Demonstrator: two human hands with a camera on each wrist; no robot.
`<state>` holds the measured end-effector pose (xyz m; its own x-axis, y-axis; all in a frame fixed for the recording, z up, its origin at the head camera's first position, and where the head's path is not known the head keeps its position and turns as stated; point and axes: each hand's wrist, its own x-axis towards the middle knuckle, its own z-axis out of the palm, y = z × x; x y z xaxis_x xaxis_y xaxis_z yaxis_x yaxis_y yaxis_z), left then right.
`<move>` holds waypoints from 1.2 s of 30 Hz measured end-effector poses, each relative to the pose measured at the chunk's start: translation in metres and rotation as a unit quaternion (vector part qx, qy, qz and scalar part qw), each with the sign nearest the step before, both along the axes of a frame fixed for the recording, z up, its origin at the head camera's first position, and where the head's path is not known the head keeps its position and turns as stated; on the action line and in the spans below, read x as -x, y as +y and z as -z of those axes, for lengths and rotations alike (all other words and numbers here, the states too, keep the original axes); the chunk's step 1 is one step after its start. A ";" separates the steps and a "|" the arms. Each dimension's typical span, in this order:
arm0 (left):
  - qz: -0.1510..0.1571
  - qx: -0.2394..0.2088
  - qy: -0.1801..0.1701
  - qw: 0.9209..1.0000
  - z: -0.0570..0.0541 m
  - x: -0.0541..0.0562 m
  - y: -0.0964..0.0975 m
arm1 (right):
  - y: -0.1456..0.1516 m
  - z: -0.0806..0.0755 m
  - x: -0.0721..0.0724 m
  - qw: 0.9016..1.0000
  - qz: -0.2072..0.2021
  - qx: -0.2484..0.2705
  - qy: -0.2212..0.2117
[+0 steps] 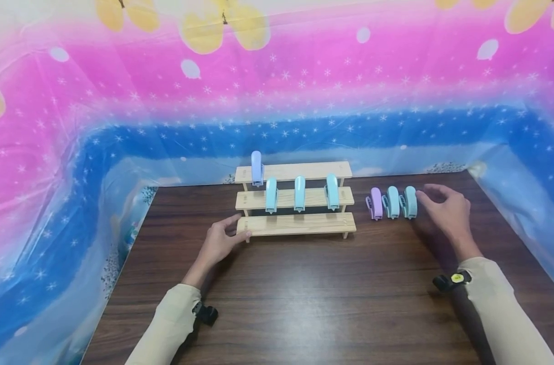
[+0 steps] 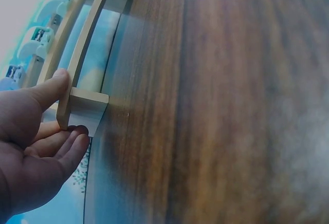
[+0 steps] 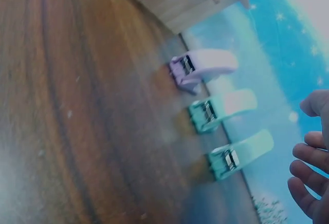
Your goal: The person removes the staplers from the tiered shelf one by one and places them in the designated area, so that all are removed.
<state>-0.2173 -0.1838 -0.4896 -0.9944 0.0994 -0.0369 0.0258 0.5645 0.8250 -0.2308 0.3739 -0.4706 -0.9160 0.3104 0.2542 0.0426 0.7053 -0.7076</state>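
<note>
My left hand (image 1: 220,240) grips the left end of the bottom step of a three-tier wooden rack (image 1: 295,224). In the left wrist view the thumb lies on one side of the board and the fingers curl in around its end. Beside the rightmost teal stapler (image 1: 409,202), my right hand (image 1: 447,210) is held with its fingers loosely bent and nothing between them. Another teal stapler (image 1: 391,202) and a purple stapler (image 1: 375,204) stand to its left in a row on the table; the right wrist view shows their front ends.
On the rack's middle step stand three light-teal staplers, the left one (image 1: 271,194), the middle one (image 1: 300,193) and the right one (image 1: 332,191). A lavender-blue stapler (image 1: 256,168) is on the top step's left end. A patterned cloth (image 1: 277,124) rises behind the dark wooden table (image 1: 295,299).
</note>
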 end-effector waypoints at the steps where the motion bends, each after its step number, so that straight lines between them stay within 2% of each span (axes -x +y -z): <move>1: 0.000 0.000 0.000 1.000 0.000 0.000 0.000 | -0.002 -0.003 0.000 1.000 -0.003 -0.004 0.005; 9: 0.005 0.000 0.005 1.000 0.000 0.001 -0.001 | -0.025 -0.028 -0.004 0.999 -0.028 -0.015 0.035; 16: 0.004 -0.006 0.006 1.000 0.001 0.001 -0.001 | -0.055 -0.048 -0.004 0.995 -0.055 -0.016 0.082; 25: 0.005 -0.008 0.007 1.000 0.001 0.001 0.000 | -0.090 -0.061 0.003 0.985 -0.103 -0.017 0.134; 36: 0.003 -0.003 0.002 1.000 0.000 -0.001 -0.001 | -0.136 -0.077 0.011 0.975 -0.171 0.015 0.140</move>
